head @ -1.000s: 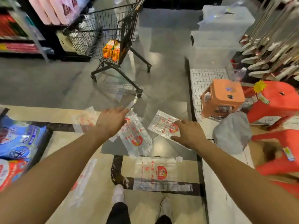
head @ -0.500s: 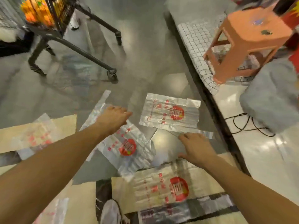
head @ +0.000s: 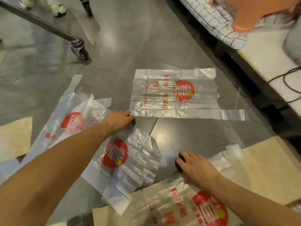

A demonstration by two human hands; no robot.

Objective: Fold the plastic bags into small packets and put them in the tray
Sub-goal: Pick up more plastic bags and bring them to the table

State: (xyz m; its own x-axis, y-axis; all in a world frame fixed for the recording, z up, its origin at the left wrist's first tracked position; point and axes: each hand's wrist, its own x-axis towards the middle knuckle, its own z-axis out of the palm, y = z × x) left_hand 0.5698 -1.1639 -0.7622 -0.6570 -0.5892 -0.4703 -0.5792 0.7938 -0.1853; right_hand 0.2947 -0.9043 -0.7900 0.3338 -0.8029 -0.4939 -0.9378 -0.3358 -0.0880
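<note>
The 1 view came from the camera worn on the person's head. It faced forward and steeply down at the grey floor (head: 162, 38), near enough that a flat plastic bag (head: 171, 95) filled much of the middle. Both forearms entered from the bottom edge, with the left hand (head: 119, 121) left of centre and the right hand (head: 195, 167) lower right. The wide lens took in a cart caster (head: 80, 48) at upper left and a checked cloth (head: 219, 18) at upper right.

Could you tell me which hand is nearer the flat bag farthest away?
Left. The left hand is at the near left corner of the bag; the right hand lies well short of its near edge.
</note>
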